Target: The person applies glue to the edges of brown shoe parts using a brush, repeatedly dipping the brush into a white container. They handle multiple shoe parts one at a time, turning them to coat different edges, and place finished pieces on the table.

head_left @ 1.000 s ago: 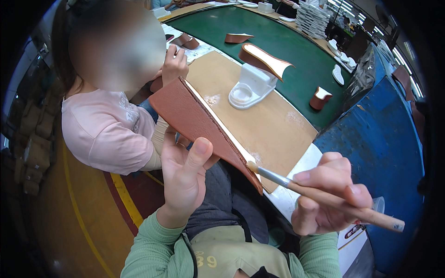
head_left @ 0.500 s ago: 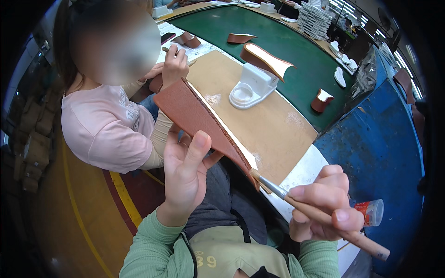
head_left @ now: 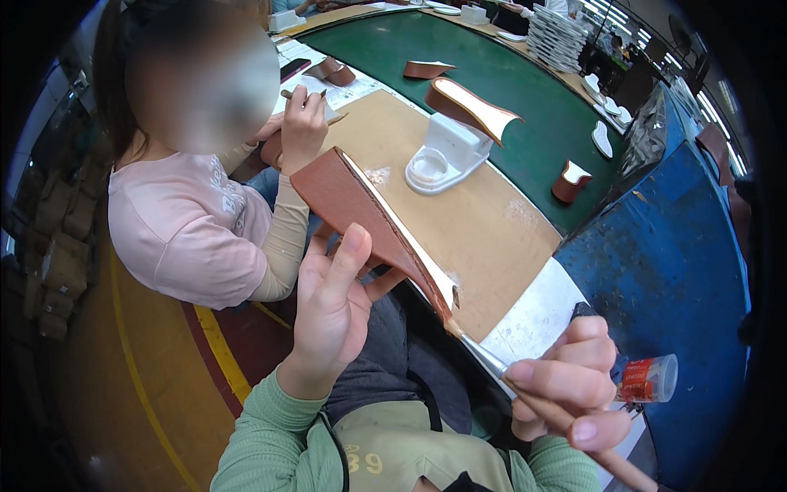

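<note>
In my left hand (head_left: 332, 307) I hold a brown leather-covered shoe wedge (head_left: 361, 217) aloft, thumb on its side and fingers behind it. A pale strip runs along its upper edge, and its thin end points toward my right hand. Closed around a wooden-handled paintbrush (head_left: 492, 361), my right hand (head_left: 570, 377) sits at the lower right. The bristles touch the wedge's thin tip. Beyond, a second brown wedge (head_left: 467, 107) with a white top rests on a white plastic stand (head_left: 447, 156).
A tan board (head_left: 492, 238) covers the work surface, beside a green belt (head_left: 541, 98) carrying more wedges. At right stand a blue metal bin (head_left: 664, 238) and a clear cup with a red label (head_left: 648, 379). A co-worker in a pink shirt (head_left: 193, 230) sits at left, holding a brush and wedge.
The wedge has shifted slightly right and down in my left hand. My right hand has lowered a little, moving the bristles onto the wedge's very tip. The co-worker's raised hand has shifted slightly.
</note>
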Available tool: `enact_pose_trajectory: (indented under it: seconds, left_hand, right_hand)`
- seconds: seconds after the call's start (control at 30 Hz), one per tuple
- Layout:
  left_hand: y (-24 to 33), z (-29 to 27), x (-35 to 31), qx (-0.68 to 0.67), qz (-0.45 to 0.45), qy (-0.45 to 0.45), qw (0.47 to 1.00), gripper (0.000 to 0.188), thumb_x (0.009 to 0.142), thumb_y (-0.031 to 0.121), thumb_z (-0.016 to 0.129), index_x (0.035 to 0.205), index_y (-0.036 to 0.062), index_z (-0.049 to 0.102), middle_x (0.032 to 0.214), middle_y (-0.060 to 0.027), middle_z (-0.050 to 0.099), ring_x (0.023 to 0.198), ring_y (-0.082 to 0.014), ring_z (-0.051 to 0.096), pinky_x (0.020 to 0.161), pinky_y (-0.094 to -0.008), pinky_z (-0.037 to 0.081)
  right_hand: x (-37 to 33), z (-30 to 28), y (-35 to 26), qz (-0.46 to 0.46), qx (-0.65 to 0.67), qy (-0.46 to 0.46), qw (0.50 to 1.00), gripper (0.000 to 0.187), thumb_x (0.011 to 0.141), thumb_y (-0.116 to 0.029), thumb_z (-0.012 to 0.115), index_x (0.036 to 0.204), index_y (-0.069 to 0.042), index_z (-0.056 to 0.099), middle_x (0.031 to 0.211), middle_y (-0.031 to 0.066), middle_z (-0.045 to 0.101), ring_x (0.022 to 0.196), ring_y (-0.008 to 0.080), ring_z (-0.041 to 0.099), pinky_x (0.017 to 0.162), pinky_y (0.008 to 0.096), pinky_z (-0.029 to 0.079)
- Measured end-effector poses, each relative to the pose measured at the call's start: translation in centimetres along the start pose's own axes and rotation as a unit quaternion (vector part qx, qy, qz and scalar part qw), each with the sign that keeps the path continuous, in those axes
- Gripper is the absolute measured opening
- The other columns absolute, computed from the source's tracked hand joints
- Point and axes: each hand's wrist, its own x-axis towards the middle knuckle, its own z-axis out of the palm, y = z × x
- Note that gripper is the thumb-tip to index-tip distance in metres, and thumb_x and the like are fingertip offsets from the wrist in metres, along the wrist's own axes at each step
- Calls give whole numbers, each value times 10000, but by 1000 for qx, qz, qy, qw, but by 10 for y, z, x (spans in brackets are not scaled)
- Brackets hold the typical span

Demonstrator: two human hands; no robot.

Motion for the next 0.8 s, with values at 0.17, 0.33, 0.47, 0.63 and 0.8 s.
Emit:
enact_pose_trajectory:
  seconds: [0.17,0.33,0.47,0.63,0.8]
  left_hand:
    - [1,-1,1,-3,-11,-3,1000,521,872,294,579,1230,48,292,1111,-91,483,1014,-163,528,851,-393,483]
    - [1,2,-1,0,-22,2,1000,509,877,300,571,1235,61,300,1104,-88,493,1004,-159,529,849,-388,484]
    - [2,2,-1,-8,-24,-5,1000,504,880,300,566,1237,62,303,1098,-82,498,1002,-155,529,853,-382,481]
    - [1,1,1,-8,-31,-6,999,484,885,303,557,1234,69,318,1100,-77,505,1003,-151,529,857,-385,475]
    - [2,0,3,0,-14,-1,1000,469,885,308,554,1233,80,336,1111,-68,507,1004,-149,529,853,-386,472]
  right_hand:
    - [-1,-4,-1,-4,17,11,1000,424,814,-161,644,1146,-236,391,775,15,602,623,128,399,620,306,277]
    - [1,-4,1,4,11,5,1000,409,817,-157,639,1139,-240,402,820,20,606,635,132,396,602,307,284]
    - [0,-5,5,-34,27,-28,999,399,805,-133,648,1115,-231,417,844,32,631,610,136,391,566,300,275]
    - [-3,-10,3,-53,41,-60,996,376,777,-88,669,1070,-222,474,830,40,651,609,132,395,566,304,261]
    - [-1,-11,6,-75,59,-46,994,384,775,-86,668,1079,-209,468,824,38,643,610,131,392,562,297,255]
